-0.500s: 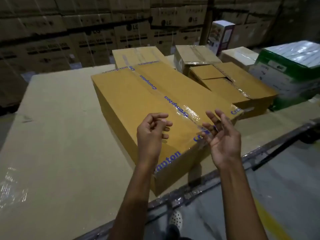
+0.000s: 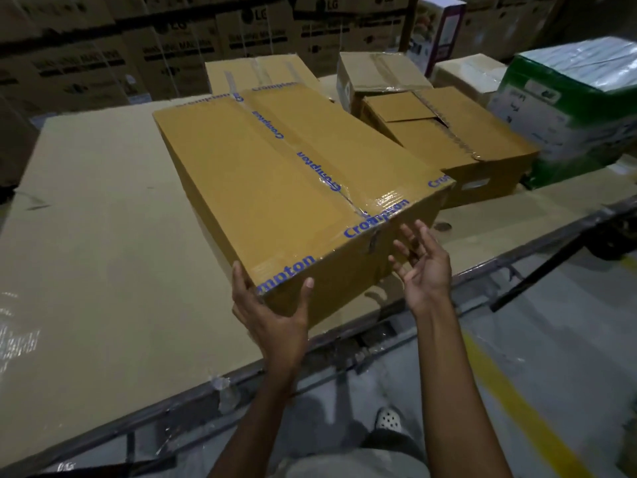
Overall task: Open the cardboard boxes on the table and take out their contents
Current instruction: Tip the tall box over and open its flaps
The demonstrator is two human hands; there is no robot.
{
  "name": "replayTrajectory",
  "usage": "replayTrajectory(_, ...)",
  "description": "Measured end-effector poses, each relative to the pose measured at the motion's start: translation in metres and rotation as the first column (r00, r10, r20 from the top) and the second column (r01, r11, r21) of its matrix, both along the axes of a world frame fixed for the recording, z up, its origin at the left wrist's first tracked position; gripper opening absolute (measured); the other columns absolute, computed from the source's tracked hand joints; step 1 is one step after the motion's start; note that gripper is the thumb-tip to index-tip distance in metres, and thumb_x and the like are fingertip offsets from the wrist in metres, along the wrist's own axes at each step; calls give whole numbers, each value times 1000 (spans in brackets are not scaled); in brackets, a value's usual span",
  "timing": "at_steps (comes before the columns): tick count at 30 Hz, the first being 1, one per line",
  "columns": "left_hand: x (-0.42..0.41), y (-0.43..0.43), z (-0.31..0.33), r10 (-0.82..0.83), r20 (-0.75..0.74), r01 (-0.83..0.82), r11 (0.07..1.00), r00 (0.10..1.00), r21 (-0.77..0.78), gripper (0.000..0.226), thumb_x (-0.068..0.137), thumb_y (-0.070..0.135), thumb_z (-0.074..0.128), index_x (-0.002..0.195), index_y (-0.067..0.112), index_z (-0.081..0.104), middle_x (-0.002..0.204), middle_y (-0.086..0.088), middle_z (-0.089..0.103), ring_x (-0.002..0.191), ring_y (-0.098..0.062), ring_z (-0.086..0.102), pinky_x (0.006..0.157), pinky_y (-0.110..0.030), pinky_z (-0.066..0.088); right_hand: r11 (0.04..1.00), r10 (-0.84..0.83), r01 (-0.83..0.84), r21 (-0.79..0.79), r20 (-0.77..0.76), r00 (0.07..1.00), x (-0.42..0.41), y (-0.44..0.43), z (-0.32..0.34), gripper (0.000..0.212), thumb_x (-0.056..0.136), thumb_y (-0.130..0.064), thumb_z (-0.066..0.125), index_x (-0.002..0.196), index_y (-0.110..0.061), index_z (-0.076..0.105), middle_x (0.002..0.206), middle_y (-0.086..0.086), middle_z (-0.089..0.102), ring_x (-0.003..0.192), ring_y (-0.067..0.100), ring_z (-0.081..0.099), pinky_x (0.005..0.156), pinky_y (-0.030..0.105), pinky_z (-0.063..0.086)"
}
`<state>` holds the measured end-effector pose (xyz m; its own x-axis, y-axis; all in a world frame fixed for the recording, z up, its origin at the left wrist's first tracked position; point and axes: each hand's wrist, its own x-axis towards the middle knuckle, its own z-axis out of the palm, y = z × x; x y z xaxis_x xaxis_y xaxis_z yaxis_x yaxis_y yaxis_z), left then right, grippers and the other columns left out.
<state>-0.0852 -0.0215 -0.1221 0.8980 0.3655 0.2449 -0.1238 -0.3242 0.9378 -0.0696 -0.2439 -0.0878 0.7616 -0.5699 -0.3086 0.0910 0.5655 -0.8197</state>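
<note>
A long brown cardboard box sealed with clear tape printed in blue lies on the cardboard-covered table, its near end at the table's front edge. My left hand cups the box's near left bottom corner, thumb on the front face and fingers along the left side. My right hand hovers palm-up with spread fingers just in front of the near right end, close to the taped seam; I cannot tell if it touches. The tape at the near end looks wrinkled and partly torn.
Behind and right are a smaller brown box with loose flaps, two taped boxes, a pale box and a green-and-white wrapped bundle. Stacked cartons line the back. A metal table rim runs along the front.
Both hands dropped from above the box's top to its near end. My left hand now grips the near left corner; my right hand has opened beside the near right end.
</note>
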Motion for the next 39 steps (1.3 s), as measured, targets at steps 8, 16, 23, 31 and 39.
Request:
replayTrajectory(8,-7,-31,-31,166,-191,-211,945,967,-248,123,49,64,96,152,40,34,148,2,50,132,-20,55,104,-48,53,973,88,-107,-204,-101,991,11,-66,-25,79,82,-58,77,151,-45,41,154,1,46,131,21,52,98,49,54)
replayTrajectory(16,-15,-75,-18,334,-97,-348,896,938,-276,138,46,65,94,159,33,21,156,7,36,141,-13,42,113,-38,43,802,292,-346,-487,-187,938,33,-117,-38,138,46,-65,97,154,-61,10,172,0,5,156,31,17,115,58,38)
replayTrajectory(23,0,-90,11,485,108,-444,854,868,-272,123,63,63,88,157,13,27,159,5,32,149,-6,25,120,-12,15,748,458,-516,-418,-237,857,41,-138,-71,125,60,-54,93,157,-51,14,165,-6,30,149,25,34,117,58,34)
replayTrajectory(31,4,-102,26,559,31,-540,813,828,-218,101,73,43,89,151,17,32,152,0,36,126,-3,29,83,11,16,756,400,-509,-412,-324,857,47,-132,-90,123,46,-72,95,145,-61,23,159,-3,29,145,36,36,100,71,48)
replayTrajectory(39,3,-91,25,540,19,-515,812,842,-275,93,77,43,87,149,26,31,141,7,32,129,-10,32,77,11,23,719,260,-427,-549,-358,897,47,-116,-82,119,56,-85,77,153,-54,15,159,13,21,143,47,23,111,69,35)
